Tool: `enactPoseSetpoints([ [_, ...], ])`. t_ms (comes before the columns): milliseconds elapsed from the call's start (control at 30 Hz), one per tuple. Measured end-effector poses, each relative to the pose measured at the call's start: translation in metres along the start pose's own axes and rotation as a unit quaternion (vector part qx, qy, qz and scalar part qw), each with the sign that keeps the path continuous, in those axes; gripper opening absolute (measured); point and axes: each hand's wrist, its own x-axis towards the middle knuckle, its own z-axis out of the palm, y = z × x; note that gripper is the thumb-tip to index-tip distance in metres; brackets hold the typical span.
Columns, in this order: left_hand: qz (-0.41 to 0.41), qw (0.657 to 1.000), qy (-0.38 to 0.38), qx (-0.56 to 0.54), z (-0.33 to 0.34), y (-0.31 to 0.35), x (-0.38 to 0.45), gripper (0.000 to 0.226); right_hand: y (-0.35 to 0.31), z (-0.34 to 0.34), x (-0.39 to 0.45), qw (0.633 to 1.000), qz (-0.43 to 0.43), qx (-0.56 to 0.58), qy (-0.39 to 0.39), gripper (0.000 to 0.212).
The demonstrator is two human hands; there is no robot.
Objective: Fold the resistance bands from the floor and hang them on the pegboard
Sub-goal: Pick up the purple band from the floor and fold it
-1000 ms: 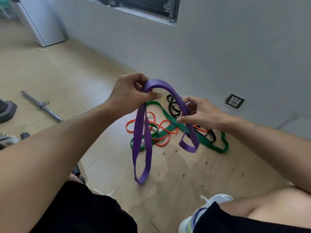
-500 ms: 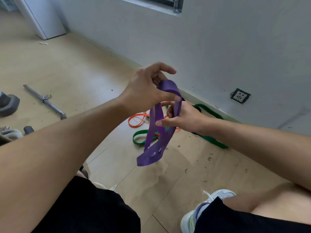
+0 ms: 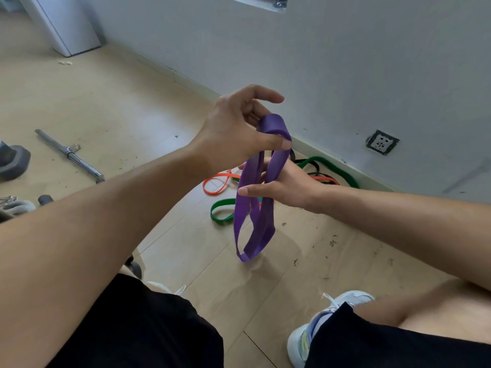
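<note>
A purple resistance band [image 3: 256, 221] hangs doubled over in front of me, its loops dangling above the floor. My left hand [image 3: 236, 131] pinches its top fold between thumb and fingers. Just below, my right hand [image 3: 284, 185] grips the hanging strands about halfway down. On the floor by the wall lie an orange band [image 3: 216, 183], a green band [image 3: 336, 168] and a black band [image 3: 314, 172], tangled together and partly hidden behind my hands. No pegboard is in view.
A grey wall with a socket [image 3: 382, 142] runs along the right. A metal bar [image 3: 70, 155] lies on the wooden floor at the left, near a dark weight [image 3: 13, 162]. My knees and white shoes [image 3: 318, 330] fill the bottom.
My right hand has swung in from the right and under my left hand, folding the long purple band into a shorter bundle. Both hands have risen a little.
</note>
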Motion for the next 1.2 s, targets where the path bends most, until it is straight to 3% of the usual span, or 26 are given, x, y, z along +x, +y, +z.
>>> enactPoseSetpoints([
  [233,-0.011,1.0,-0.005,-0.021,0.001,0.0,-0.001,0.06,0.0,-0.004,-0.001,0.999,-0.015,-0.022,0.022,0.032],
  [433,-0.071,0.996,-0.03,-0.036,-0.002,-0.01,0.002,0.083,-0.003,-0.012,-0.002,0.996,-0.004,-0.065,0.069,0.029],
  [633,-0.138,0.983,-0.111,0.041,0.002,-0.029,-0.002,0.062,-0.007,-0.012,-0.007,0.997,-0.011,-0.053,0.05,0.025],
  [833,-0.156,0.985,-0.074,0.029,0.001,-0.032,0.0,0.033,-0.007,-0.01,-0.007,0.997,-0.022,-0.063,0.047,0.026],
  [900,-0.156,0.985,-0.066,-0.004,0.002,-0.029,0.0,0.032,-0.005,-0.005,-0.006,0.998,-0.015,-0.047,0.043,0.022],
  [1067,-0.145,0.985,-0.078,-0.047,0.007,-0.021,-0.002,0.033,-0.004,0.001,-0.004,0.996,-0.017,-0.083,0.024,0.042],
  [1200,-0.163,0.984,-0.048,-0.048,0.009,-0.018,-0.001,0.047,-0.004,-0.002,-0.004,0.994,-0.001,-0.107,0.031,0.038],
])
